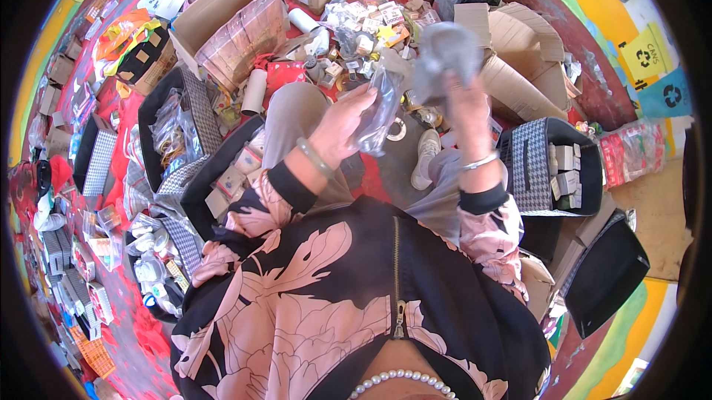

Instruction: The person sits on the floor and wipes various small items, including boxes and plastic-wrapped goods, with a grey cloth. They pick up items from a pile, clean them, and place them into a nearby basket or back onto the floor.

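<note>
A: Item, left hand (pixel 343 122): fingers pinched on a clear plastic bag (pixel 382 100), held up above the lap; right hand (pixel 466 103): closed round a grey crumpled bundle (pixel 443 50).

B: Step, by my judgement: bagging; next calls for the bag's mouth held wide, bundle lowered in.

A red floor covering (pixel 111 114) lies crowded with stock: open cardboard boxes (pixel 222 7) at the far side, a heap of small packaged items (pixel 363 25) between them, and black houndstooth-lined bins (pixel 552 166) of little boxes to either side. Flattened cardboard (pixel 519 59) rests near the heap; white rolls (pixel 254 92) stand beside one bin.
</note>
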`<state>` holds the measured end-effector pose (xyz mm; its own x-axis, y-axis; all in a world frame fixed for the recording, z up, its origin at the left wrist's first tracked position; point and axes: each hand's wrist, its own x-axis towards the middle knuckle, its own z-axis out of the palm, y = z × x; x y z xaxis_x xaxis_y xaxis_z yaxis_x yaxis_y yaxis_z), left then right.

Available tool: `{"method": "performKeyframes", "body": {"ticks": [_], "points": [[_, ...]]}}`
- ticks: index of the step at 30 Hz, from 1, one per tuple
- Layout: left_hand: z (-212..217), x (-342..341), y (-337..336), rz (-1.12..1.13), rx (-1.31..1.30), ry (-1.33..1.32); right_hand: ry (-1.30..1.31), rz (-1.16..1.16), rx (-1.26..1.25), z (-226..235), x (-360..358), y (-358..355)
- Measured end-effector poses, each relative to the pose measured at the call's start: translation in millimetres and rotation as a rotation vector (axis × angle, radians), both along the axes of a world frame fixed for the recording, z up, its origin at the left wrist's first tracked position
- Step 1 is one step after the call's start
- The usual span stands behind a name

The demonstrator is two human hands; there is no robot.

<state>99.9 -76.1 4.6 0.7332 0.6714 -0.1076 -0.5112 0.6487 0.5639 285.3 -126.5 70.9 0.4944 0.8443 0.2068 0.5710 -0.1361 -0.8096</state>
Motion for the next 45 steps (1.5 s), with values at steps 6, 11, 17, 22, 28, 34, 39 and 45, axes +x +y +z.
{"method": "performKeyframes", "body": {"ticks": [6,11,17,22,28,34,39,45], "points": [[-15.4,21.3,14.6,0.202,-0.19,-0.026,0.102,0.441,0.056,-44.0,-59.6,-3.9],[-7.4,5.9,28.3,0.316,-0.071,-0.165,-0.109,0.719,0.276,-37.5,-73.4,-21.4],[-6.2,3.9,34.6,0.395,-0.162,-0.155,-0.332,0.769,0.307,-37.7,-78.9,-41.8],[24.4,-4.7,31.1,0.339,-0.17,-0.239,0.201,0.362,-0.012,-33.5,-30.5,-54.8],[14.7,6.3,7.0,0.207,-0.078,-0.125,0.748,0.213,0.438,17.1,-9.4,-18.0],[32.4,24.4,-15.8,0.086,-0.044,-0.181,-0.407,0.287,0.272,-11.5,-39.1,11.7],[31.6,18.1,-4.1,0.282,-0.129,-0.152,-0.069,0.375,0.272,-27.3,-65.3,8.2],[18.3,7.9,9.1,0.424,-0.033,-0.117,0.024,0.491,0.171,-19.8,-73.7,-9.3]]}}
